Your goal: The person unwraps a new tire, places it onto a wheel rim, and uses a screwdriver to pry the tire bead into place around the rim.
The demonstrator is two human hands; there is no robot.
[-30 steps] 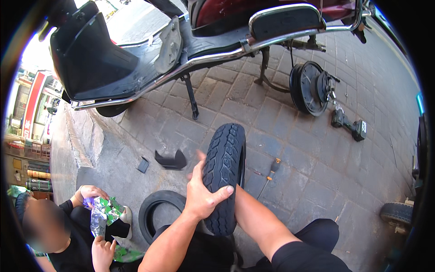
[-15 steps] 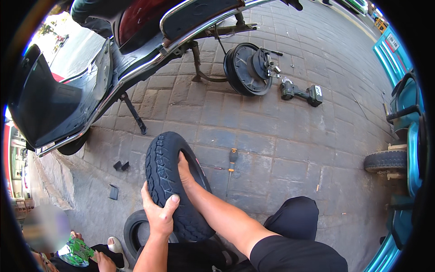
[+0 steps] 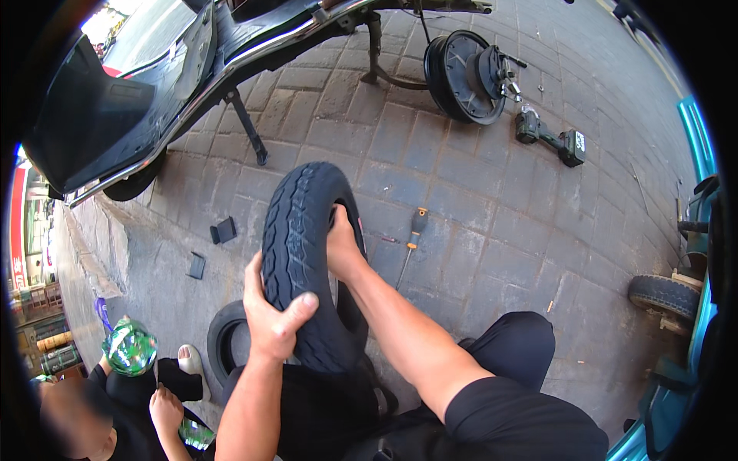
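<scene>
A black scooter tire (image 3: 296, 223) with a chunky tread stands tilted upright in front of me, above my lap. My left hand (image 3: 278, 319) presses on its tread at the lower left, thumb and fingers spread across the rubber. Through the tire's open centre reaches my right hand (image 3: 344, 240), closed on the inner edge; its fingertips are partly hidden by the rubber. A second black tire (image 3: 219, 338) lies on the ground beside my left forearm, partly covered by it.
A scooter (image 3: 223, 69) on its stand fills the upper left. Beyond the tire lie a wheel hub (image 3: 465, 77), a cordless impact wrench (image 3: 550, 138) and a screwdriver (image 3: 416, 230). A person holding a shiny green object (image 3: 129, 347) sits at lower left. A blue vehicle's wheel (image 3: 665, 296) stands at right.
My view has shifted, so the scooter and tools sit higher in the picture. The held tire stands more upright, with both hands still on it. The nearby person's green object is raised.
</scene>
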